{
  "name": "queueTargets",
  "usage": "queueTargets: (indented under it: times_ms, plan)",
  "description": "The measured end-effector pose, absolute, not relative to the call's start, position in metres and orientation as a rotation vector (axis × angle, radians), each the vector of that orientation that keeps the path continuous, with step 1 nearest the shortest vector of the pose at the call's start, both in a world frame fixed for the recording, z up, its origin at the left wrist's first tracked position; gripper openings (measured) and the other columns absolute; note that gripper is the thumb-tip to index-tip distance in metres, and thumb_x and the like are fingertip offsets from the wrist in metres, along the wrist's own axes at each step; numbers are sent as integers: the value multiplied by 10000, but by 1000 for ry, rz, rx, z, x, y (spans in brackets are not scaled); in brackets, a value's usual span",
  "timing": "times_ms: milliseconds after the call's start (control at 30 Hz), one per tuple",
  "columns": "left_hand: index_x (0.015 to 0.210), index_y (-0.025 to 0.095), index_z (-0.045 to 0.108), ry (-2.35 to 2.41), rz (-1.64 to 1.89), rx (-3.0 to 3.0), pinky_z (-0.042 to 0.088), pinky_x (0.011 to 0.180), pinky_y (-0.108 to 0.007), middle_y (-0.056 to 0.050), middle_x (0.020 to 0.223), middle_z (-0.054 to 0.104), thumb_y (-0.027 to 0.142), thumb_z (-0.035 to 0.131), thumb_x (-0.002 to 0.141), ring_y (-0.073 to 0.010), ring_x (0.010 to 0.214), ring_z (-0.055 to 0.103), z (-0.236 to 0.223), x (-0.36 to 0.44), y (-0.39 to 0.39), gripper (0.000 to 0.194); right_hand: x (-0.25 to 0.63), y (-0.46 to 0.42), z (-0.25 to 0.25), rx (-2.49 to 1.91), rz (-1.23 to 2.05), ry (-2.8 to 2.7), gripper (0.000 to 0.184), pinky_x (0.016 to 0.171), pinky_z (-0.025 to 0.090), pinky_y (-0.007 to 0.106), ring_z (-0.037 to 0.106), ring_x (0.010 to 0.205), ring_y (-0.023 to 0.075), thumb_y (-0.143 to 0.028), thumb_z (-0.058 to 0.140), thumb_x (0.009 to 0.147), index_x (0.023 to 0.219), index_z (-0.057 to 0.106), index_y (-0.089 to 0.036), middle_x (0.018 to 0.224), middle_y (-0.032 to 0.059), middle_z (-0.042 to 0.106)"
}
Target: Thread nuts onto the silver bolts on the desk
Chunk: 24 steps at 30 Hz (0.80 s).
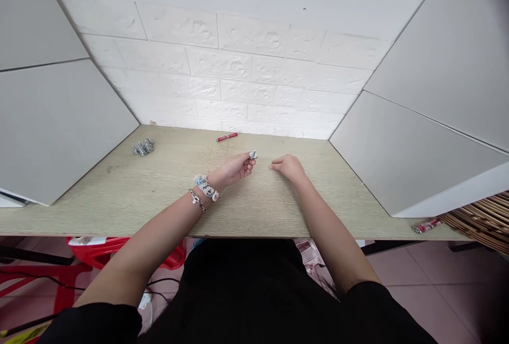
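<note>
Honestly, looks like a mid-fiddle moment: holding a small silver metal bolt with a broad round washer (253,155) up in the left hand (238,168), over the pale wood-grain tabletop (159,190).

Grip on the left: pinched onto the bolt between thumb and index finger, other fingers curled in below. Grip on the right hand (289,167): drawn together into a loose pinch, aimed across at the left; can't tell about anything tucked inside, too small from up here.

Would call the step in hand close two-handed handling of that one piece. Next move probably calls for bringing the right fingertips across to the bolt, keeping the left pinch steady and watching out for a slip.

Pose-wise: left forearm (159,238) slanting forward and inward, with a blue-and-white fabric band (203,184) and a silver chain bracelet (196,199) on it. Right forearm (324,217) angled in from the other side, back of the hand mostly up, not touching the left.

Also worth noting: a little heap of silver metal bolts (143,146) off to the left, plus a slim red tube (226,137) near the white brick-patterned wall (234,68).
</note>
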<state>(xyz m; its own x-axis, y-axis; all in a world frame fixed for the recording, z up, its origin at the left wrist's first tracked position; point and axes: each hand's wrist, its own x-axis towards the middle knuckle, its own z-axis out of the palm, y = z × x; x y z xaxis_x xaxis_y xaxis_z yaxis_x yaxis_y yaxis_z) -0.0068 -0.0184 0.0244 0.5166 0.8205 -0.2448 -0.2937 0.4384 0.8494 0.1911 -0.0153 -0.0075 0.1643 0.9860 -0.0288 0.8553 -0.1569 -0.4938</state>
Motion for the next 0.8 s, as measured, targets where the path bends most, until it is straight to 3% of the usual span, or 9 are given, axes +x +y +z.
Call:
queueTargets:
  times_ms: [133, 267, 367, 500, 800]
  plan:
    - [697, 120, 529, 726, 757, 891, 362, 445, -132, 15, 595, 496, 167, 465, 856, -19, 460, 418, 23, -7, -19, 178, 181, -17, -6, -1970, 333, -1667, 377, 795, 419, 288, 581, 913, 195, -388, 636, 689, 1018, 681, -210, 991, 58, 659]
    - [718, 118, 547, 755, 782, 955, 345, 448, -135, 8, 626, 515, 182, 489, 842, -19, 473, 419, 21, -6, -21, 152, 165, -24, 3, -1486, 242, -1648, 346, 776, 448, 298, 572, 819, 160, -416, 541, 771, 992, 672, -183, 920, 62, 623]
    - [718, 120, 553, 764, 818, 999, 342, 461, -137, 7, 622, 514, 241, 536, 823, -25, 491, 430, 17, -5, -19, 161, 155, -31, 6, -1205, 300, -1742, 336, 784, 457, 291, 572, 864, 154, -429, 551, 775, 981, 664, -190, 940, 57, 615]
    - [676, 129, 531, 789, 817, 1114, 328, 464, -151, 16, 573, 478, 315, 574, 797, -38, 493, 429, 8, -6, -13, 225, 148, -34, 4, -1145, 250, -1838, 305, 819, 453, 315, 569, 910, 168, -386, 649, 709, 964, 662, -218, 968, 47, 618]
    - [687, 135, 514, 786, 818, 1233, 343, 509, -179, 17, 596, 483, 381, 581, 784, -50, 520, 457, 0, -6, -9, 272, 147, -38, 6, -1167, 189, -1891, 198, 790, 453, 289, 584, 857, 156, -317, 620, 749, 908, 668, -209, 903, 37, 642]
